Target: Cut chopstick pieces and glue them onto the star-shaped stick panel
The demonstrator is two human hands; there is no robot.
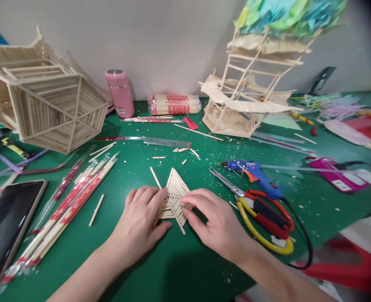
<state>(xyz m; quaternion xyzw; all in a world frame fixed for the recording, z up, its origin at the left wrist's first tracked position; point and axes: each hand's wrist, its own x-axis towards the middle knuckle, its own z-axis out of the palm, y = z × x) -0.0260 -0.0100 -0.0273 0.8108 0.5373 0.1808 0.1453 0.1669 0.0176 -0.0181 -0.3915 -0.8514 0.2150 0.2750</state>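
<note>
A small panel of glued wooden sticks point(176, 184) lies on the green table in front of me, its rows set at angles and coming to a point at the far side. One thin stick crosses it, with an end point(155, 177) jutting out at the upper left. My left hand point(144, 214) grips the panel's left side, fingers curled together and thumb near the lower edge. At the right edge, my right hand point(212, 220) pinches the panel between thumb and fingers. Whatever lies under the fingertips is hidden.
Right of my hands lie scissors point(228, 183), a blue glue gun point(254, 174) and yellow-and-red-handled cutters point(264, 218). Wrapped stick bundles point(69, 205) and a phone point(11, 226) lie left. Behind stand stick models point(62, 109) point(251, 92) and a pink bottle point(120, 94).
</note>
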